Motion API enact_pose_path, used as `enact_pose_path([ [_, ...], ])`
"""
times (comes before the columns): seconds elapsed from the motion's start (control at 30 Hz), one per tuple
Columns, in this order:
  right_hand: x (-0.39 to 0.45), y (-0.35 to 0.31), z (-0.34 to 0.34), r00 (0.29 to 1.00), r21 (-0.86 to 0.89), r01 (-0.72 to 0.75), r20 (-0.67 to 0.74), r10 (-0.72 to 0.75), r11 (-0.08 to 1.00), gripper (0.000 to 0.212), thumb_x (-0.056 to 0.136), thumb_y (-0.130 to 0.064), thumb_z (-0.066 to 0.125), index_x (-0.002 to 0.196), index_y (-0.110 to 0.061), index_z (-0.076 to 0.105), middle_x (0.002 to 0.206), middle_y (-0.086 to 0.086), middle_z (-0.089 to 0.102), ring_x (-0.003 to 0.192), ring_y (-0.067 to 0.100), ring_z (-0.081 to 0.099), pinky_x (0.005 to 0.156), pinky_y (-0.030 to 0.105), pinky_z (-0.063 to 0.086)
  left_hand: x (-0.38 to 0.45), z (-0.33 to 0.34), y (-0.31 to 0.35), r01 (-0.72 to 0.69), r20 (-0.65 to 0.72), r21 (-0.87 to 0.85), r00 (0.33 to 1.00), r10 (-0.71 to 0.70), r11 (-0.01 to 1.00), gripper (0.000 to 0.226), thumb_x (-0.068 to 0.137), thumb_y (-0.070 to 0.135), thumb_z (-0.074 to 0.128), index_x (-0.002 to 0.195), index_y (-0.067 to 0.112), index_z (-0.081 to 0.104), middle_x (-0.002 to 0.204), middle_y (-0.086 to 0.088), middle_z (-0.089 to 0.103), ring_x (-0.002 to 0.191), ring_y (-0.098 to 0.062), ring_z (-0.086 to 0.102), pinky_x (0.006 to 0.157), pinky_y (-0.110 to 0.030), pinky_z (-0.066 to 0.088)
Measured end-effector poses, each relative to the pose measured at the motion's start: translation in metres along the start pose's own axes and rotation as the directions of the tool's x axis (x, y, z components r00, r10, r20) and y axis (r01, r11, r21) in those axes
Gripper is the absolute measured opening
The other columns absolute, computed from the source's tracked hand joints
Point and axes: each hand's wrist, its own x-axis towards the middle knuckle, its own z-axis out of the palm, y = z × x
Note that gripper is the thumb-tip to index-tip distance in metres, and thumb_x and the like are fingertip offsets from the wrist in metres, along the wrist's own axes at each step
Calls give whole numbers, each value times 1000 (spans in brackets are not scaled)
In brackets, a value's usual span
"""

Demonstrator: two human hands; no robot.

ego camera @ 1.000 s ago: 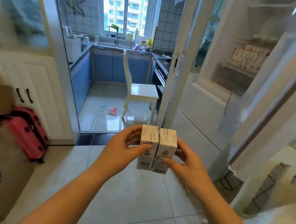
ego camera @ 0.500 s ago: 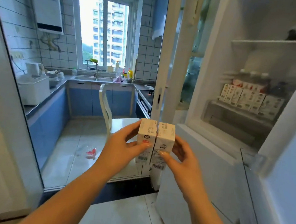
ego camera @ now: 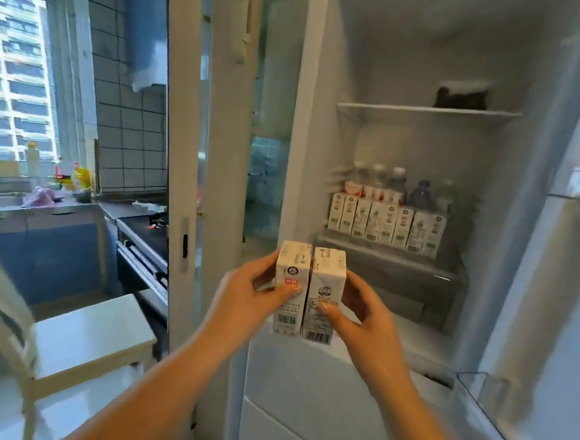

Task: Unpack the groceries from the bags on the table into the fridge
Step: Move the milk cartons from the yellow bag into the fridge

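The left hand point(ego camera: 241, 302) gripped one carton point(ego camera: 291, 288) and the right hand point(ego camera: 364, 314) gripped a second carton point(ego camera: 324, 294), the two upright and pressed side by side in front of the open fridge point(ego camera: 320, 153). Inside, a row of cartons point(ego camera: 386, 223) stood along the front edge of the middle shelf point(ego camera: 382, 257), bottles point(ego camera: 397, 182) behind. The upper shelf point(ego camera: 426, 110) held one dark item at the back.

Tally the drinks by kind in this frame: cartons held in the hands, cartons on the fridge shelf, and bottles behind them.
Cartons held: 2, one in the left hand, one in the right hand
Cartons in the front shelf row: 7
Bottles behind the row: about 5, partly hidden
Total: about 14
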Motion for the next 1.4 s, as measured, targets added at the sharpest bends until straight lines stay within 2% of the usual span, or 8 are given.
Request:
enact_pose_path([
  [0.27,106,39,3,984,-94,-49,-178,32,994,52,81,-13,70,125,-32,49,121,-13,60,107,0,58,84,19,53,126,26,-53,-100,87,-60,991,105,993,33,84,18,67,97,46,56,97,21,63,92,11,57,69,-13,51],
  [0.43,168,77,-1,969,-79,-79,-239,59,994,51,80,-11,71,124,-26,53,116,-10,64,106,6,61,87,32,54,193,52,-87,-41,125,-191,990,66,981,27,86,8,63,108,24,64,88,22,66,82,11,62,60,-8,48],
  [0.53,209,103,-8,965,-73,-72,-256,51,995,52,79,-12,72,126,-25,52,117,-8,64,109,8,60,89,34,53,234,72,-109,-16,143,-234,988,50,972,32,88,9,60,116,25,61,93,20,68,86,6,65,63,-13,51],
  [0.7,279,140,-26,957,-123,-84,-285,46,989,53,79,-16,72,126,-27,50,117,-10,62,109,6,58,93,35,51,305,111,-138,4,130,-226,991,26,974,35,91,14,58,109,45,58,101,13,70,91,-5,67,72,-28,57],
  [0.93,345,183,-41,967,-229,-85,-255,24,970,53,80,-22,71,129,-23,50,115,-10,61,106,3,56,92,32,51,362,151,-169,52,52,-254,998,-40,966,33,93,11,53,116,34,58,103,10,69,92,-8,67,76,-35,58],
  [1.03,361,194,-44,968,-249,-109,-248,46,962,52,81,-21,70,129,-24,49,117,-10,59,106,3,55,89,24,47,375,163,-178,46,-11,-260,999,-51,965,29,93,11,53,113,32,59,103,8,69,92,-6,67,76,-30,57],
  [1.23,381,219,-49,969,-328,-148,-237,70,933,58,80,-33,70,134,-26,48,123,-1,57,108,9,57,95,39,49,390,179,-192,56,-48,-251,996,-70,966,29,94,15,52,122,18,60,107,3,69,93,-8,66,68,-16,54],
  [1.4,385,225,-51,973,-346,-135,-223,58,929,47,83,-27,68,127,-28,51,118,-5,59,106,6,57,92,28,48,395,186,-202,45,-53,-242,997,-59,969,32,94,17,52,126,21,56,111,5,67,100,-10,65,83,-37,56],
])
